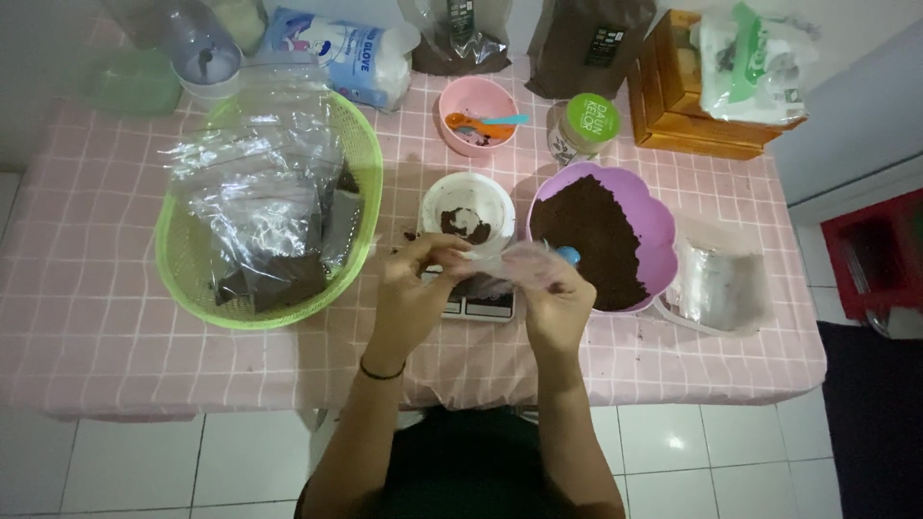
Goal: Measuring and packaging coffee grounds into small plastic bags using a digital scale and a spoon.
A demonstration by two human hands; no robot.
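My left hand [415, 288] and my right hand [553, 298] are raised together over a small scale [481, 306], both pinching a thin clear plastic bag [500, 264] stretched between them. Just behind the hands a white bowl [468, 202] with a little dark powder stands on the scale. To the right a purple scalloped bowl [639, 216] is heaped with dark brown powder [591, 240]; a blue spoon tip [569, 255] shows at its near edge beside my right hand.
A green basket [183, 274] of filled clear bags stands at the left. At the back are a pink bowl [478, 96] with small spoons, a green-lidded jar [582, 125], a wooden box [692, 106], dark pouches and a glove pack. Clear bags [721, 288] lie right of the purple bowl.
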